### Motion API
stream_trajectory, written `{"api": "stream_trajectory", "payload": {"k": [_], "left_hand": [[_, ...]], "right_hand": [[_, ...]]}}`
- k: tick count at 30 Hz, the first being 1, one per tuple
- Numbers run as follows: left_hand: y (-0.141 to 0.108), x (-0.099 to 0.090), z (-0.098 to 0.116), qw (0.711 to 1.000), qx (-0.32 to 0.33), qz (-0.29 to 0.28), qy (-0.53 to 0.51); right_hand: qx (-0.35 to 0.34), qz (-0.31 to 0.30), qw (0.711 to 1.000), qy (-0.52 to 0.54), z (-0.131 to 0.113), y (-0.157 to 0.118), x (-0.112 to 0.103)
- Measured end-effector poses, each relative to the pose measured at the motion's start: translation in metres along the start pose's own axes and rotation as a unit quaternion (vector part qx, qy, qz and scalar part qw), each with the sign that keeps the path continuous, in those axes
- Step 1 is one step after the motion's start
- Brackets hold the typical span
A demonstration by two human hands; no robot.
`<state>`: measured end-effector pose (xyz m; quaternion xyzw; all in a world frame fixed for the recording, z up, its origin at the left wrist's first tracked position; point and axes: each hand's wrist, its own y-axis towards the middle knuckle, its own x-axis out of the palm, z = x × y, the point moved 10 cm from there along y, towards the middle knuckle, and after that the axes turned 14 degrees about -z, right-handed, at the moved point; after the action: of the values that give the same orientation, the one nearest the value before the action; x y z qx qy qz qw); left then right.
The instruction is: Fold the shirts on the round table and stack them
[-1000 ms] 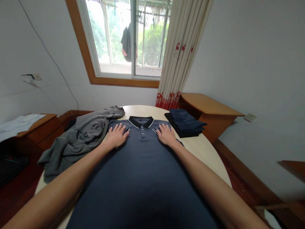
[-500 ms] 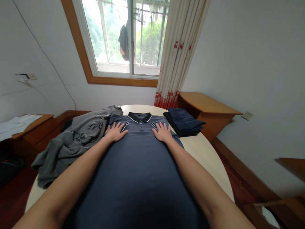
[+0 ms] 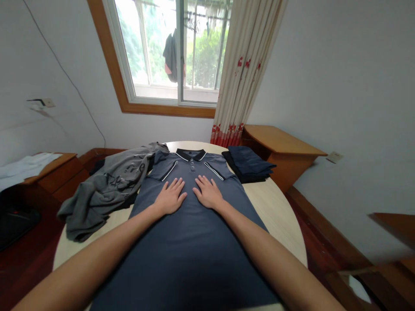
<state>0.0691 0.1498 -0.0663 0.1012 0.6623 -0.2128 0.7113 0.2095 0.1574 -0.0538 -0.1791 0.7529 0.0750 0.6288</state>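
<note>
A dark grey-blue polo shirt (image 3: 191, 246) lies front up on the round table (image 3: 285, 216), its black, white-edged collar (image 3: 191, 154) at the far end. Both sleeves are folded in over the chest, showing black and white cuffs. My left hand (image 3: 170, 196) rests flat on the shirt's chest, fingers spread, just below the left cuff. Opposite it, my right hand (image 3: 208, 192) presses flat on the fabric with its fingers apart. Neither hand grips anything. The shirt's near hem is dark and partly out of view.
A rumpled grey garment (image 3: 106, 190) covers the table's left side. Folded dark clothes (image 3: 249, 162) are stacked at the far right. Beyond the table stand a wooden desk (image 3: 285, 140), a long curtain (image 3: 246, 69) and a window (image 3: 155, 52). Another wooden cabinet (image 3: 65, 177) is at the left.
Both hands have slid toward me and inward, from the sleeve cuffs to the middle of the chest. They stay flat, and the cuffs are now uncovered.
</note>
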Motion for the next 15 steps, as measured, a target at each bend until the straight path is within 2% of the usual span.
{"api": "stream_trajectory", "payload": {"k": [3,6,9,11,15], "left_hand": [[-0.039,0.014,-0.023,1.000,-0.022,-0.021,-0.010],[-0.076,0.015,-0.053,0.999,-0.046,-0.021,-0.003],[-0.111,0.014,-0.065,0.998,-0.066,-0.015,0.007],[-0.135,0.014,-0.065,0.995,-0.096,0.001,0.014],[-0.178,0.006,-0.064,0.981,-0.184,0.064,0.025]], "right_hand": [[0.030,-0.022,0.999,0.012,0.025,-0.033,0.009],[0.084,-0.017,0.996,0.011,0.068,-0.064,0.005],[0.125,0.008,0.992,0.014,0.095,-0.092,-0.001],[0.133,0.027,0.991,0.016,0.098,-0.108,-0.002],[0.103,0.045,0.993,0.019,0.086,-0.126,0.001]]}}
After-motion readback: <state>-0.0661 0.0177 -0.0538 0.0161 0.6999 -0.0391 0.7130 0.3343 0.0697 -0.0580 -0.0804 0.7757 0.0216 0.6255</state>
